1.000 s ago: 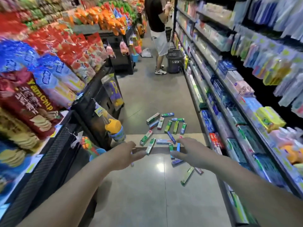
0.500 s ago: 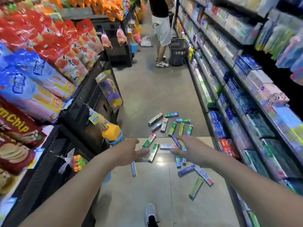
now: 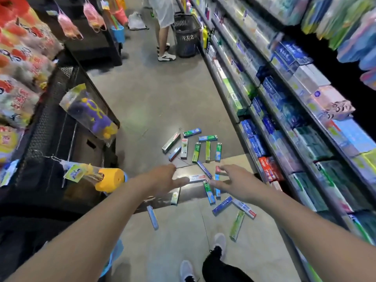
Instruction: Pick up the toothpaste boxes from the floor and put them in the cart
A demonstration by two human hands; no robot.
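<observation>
Several toothpaste boxes lie scattered on the aisle floor ahead of me: a green one point(image 3: 196, 152), a blue one point(image 3: 222, 205), a light green one point(image 3: 237, 225), a pale blue one point(image 3: 152, 217) and a white-and-red one point(image 3: 197, 177) among them. My left hand point(image 3: 162, 178) and my right hand point(image 3: 234, 180) are both stretched forward above the boxes, fingers apart, holding nothing. No cart shows in view.
A snack rack point(image 3: 24, 58) with hanging toys stands on the left; shelves of boxed goods point(image 3: 284, 110) line the right. Another person point(image 3: 163, 27) stands far down the aisle beside a dark shopping basket point(image 3: 187, 37). My shoes point(image 3: 220, 243) are on the tiles below.
I have stepped forward and tilted my view down; the boxes sit closer beneath my hands and my feet have come into view. Both hands stay empty and outstretched.
</observation>
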